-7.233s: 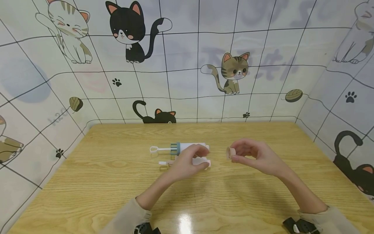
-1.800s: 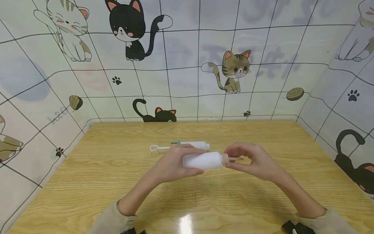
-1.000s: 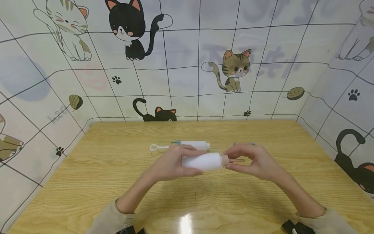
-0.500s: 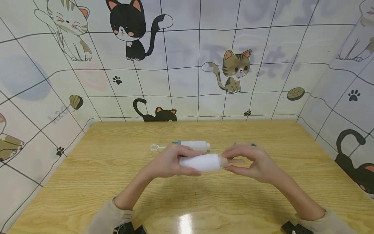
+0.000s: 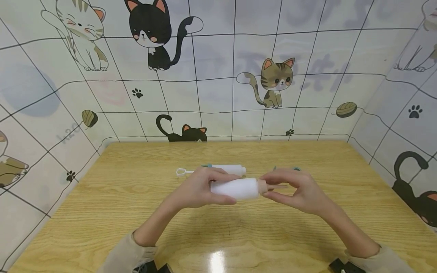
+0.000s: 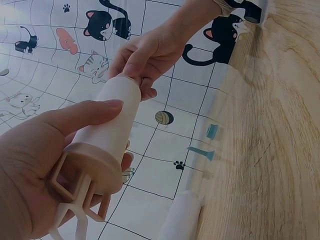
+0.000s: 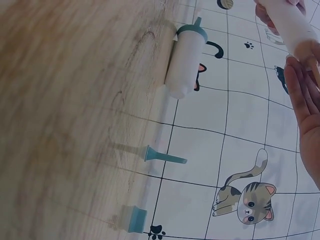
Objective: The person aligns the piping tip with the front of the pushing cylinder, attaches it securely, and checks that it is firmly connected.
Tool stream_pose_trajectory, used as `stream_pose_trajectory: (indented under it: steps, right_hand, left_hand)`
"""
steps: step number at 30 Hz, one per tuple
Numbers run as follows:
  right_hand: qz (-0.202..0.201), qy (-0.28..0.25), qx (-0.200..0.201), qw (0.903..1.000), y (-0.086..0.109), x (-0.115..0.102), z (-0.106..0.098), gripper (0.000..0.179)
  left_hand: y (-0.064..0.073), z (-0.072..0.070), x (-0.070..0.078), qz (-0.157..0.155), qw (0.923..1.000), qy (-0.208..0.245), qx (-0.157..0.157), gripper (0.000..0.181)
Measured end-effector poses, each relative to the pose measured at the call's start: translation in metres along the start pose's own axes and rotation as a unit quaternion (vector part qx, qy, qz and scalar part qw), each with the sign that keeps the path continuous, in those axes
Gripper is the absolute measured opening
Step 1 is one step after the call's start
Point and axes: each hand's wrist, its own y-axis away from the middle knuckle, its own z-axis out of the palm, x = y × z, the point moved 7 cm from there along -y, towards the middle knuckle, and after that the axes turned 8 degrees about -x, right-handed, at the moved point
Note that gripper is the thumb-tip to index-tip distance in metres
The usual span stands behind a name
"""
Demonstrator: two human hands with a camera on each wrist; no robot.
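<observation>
My left hand (image 5: 201, 189) grips a white syringe-like tube (image 5: 235, 189), held nearly level above the table. In the left wrist view, its rear end has a beige collar (image 6: 97, 162) with open loops, and a white plunger handle (image 6: 72, 215) sticks out there. At the front end, my right hand (image 5: 297, 189) pinches a beige cap (image 5: 262, 187) between thumb and fingers. The cap sits against the tube's tip; whether it is seated cannot be told. A thin beige spout (image 5: 278, 186) points right from it, between the fingers.
Behind the left hand lies a second white tube (image 5: 228, 169) with a teal collar (image 7: 192, 31) and a white loop handle (image 5: 181, 172). Past the right hand stand a teal spout (image 7: 167, 157) and a teal cap (image 7: 137, 219). Cat-print cloth (image 5: 218, 94) walls the wooden table (image 5: 218, 223).
Since the earliest frame, my left hand has lifted the beige-collared tube off the table, and my right hand's beige cap has come to its tip. Over the last second both hands have barely shifted.
</observation>
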Motion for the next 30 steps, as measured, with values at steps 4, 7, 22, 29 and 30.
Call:
stream_pose_trajectory:
  steps: [4,7,22,29,30]
  right_hand:
    - [0.007,0.002,0.005,1.0,0.0,-0.001,-0.001,0.03]
    - [0.022,-0.004,0.005,0.9997,0.001,-0.001,-0.001,0.027]
    - [0.104,-0.045,-0.017,0.9935,0.006,0.008,0.003,0.027]
    - [0.112,-0.016,-0.005,0.9936,0.003,0.006,0.002,0.036]
    - [0.113,-0.017,-0.002,0.9935,0.003,0.006,0.002,0.037]
  left_hand:
    - [-0.001,0.0,0.003,-0.004,0.9997,-0.024,0.004,0.048]
    - [-0.001,0.0,0.004,-0.007,0.9992,-0.039,0.007,0.047]
    - [0.0,0.002,0.011,0.0,0.9967,-0.079,0.019,0.052]
    - [0.0,0.002,0.013,0.009,0.9953,-0.093,0.024,0.053]
    - [0.0,0.002,0.013,0.009,0.9953,-0.093,0.025,0.053]
